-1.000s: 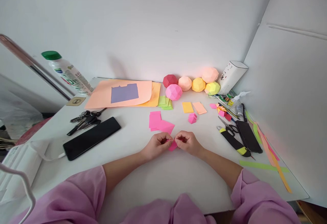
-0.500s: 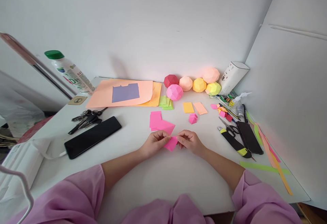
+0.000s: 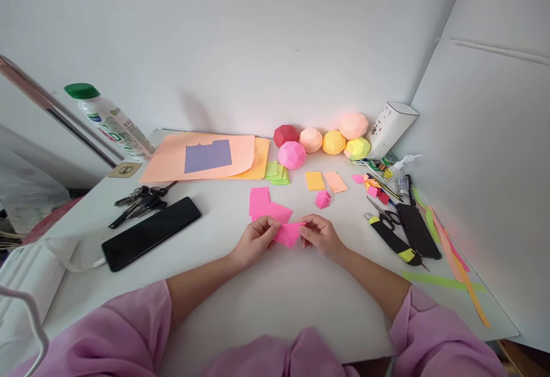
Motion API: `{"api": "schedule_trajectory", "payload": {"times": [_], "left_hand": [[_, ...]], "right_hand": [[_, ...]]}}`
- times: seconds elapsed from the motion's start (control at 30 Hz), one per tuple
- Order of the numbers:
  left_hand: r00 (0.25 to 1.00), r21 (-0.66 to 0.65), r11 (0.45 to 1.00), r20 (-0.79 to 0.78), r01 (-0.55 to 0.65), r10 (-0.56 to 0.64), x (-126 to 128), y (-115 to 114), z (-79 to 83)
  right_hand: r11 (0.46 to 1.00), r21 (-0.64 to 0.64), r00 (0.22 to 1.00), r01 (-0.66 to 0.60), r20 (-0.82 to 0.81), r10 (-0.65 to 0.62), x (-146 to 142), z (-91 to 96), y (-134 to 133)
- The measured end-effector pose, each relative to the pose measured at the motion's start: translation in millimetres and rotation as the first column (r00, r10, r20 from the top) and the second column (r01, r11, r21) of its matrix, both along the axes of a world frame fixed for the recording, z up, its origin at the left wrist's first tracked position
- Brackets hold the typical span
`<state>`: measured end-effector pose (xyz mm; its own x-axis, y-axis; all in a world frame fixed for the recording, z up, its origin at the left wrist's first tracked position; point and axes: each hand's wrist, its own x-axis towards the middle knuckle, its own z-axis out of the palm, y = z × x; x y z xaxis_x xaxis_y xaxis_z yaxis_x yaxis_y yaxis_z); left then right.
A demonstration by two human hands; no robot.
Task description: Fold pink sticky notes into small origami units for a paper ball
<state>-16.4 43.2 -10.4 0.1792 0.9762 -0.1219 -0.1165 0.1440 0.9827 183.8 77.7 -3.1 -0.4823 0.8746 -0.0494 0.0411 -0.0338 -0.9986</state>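
My left hand (image 3: 256,238) and my right hand (image 3: 321,235) both pinch a small folded pink paper piece (image 3: 287,234) just above the white table (image 3: 266,291), one hand on each end. Loose pink paper squares (image 3: 265,207) lie directly behind the hands. A small folded pink unit (image 3: 322,199) sits a little further back to the right. Several finished paper balls line the wall: red (image 3: 285,134), pink (image 3: 291,154), peach (image 3: 310,140), yellow (image 3: 334,142), yellow-green (image 3: 357,148).
A black phone (image 3: 150,232) and keys (image 3: 138,200) lie at the left, with a bottle (image 3: 109,122) behind. Large orange sheets (image 3: 201,156) rest at the back. Scissors (image 3: 387,213), a cutter (image 3: 394,240), a black case (image 3: 418,230) and paper strips (image 3: 455,262) crowd the right side.
The pink piece has been opened wider between my hands, which have moved slightly apart and a little away from me. The view has shifted slightly.
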Motion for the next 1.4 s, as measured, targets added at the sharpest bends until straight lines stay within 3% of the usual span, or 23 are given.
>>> {"api": "schedule_trajectory", "payload": {"times": [0.3, 0.57, 0.97, 1.23, 1.4], "left_hand": [[0.984, 0.024, 0.984, -0.009, 0.178, -0.178, 0, -2, 3.0], [0.948, 0.016, 0.948, -0.02, 0.318, -0.318, 2, -4, 8.1], [0.934, 0.059, 0.932, -0.027, 0.356, -0.355, 4, -3, 8.7], [0.959, 0.015, 0.961, 0.067, 0.275, -0.275, 5, -5, 13.1], [0.959, 0.066, 0.968, 0.132, 0.243, -0.249, 3, -4, 4.6]], "right_hand": [[0.998, 0.069, 1.0, 0.006, -0.005, -0.005, -2, -3.3, 0], [0.999, 0.03, 0.999, -0.014, -0.051, 0.016, -4, -4.6, -1], [0.991, 0.12, 0.997, -0.064, 0.057, 0.058, -3, -3.8, -4], [0.992, 0.051, 0.989, -0.119, 0.096, 0.114, -2, 1.6, -3], [0.986, 0.058, 0.985, -0.158, 0.085, 0.152, -1, 1.9, 0]]}}
